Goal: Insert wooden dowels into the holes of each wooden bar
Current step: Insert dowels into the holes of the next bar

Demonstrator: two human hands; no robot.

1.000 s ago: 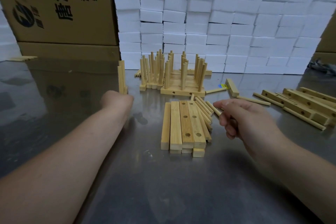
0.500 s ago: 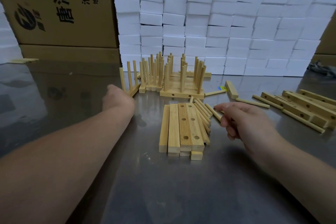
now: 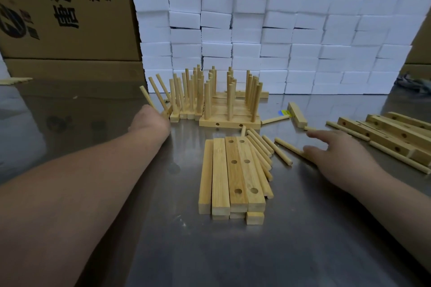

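A stack of wooden bars (image 3: pixel 233 175) lies in the middle of the steel table, two of them with holes facing up. Loose dowels (image 3: pixel 261 154) lean against its right side. Behind it stand finished bars with upright dowels (image 3: pixel 229 102). My left hand (image 3: pixel 149 121) holds a bar with three dowels (image 3: pixel 155 92), tilted to the left, at the left end of that group; its fingers are hidden. My right hand (image 3: pixel 338 156) is spread flat with straight fingers, the thumb touching a loose dowel (image 3: pixel 283 150).
More bars with holes and dowels (image 3: pixel 396 137) lie at the right edge. A single bar (image 3: pixel 297 117) and a dowel (image 3: pixel 275 120) lie behind my right hand. A wall of white foam blocks (image 3: pixel 279 30) and cardboard boxes (image 3: pixel 58 7) close the back.
My left hand carried the dowelled bar right and set it down beside the finished group, where it tilts left. My right hand opened and moved right over the loose dowels.
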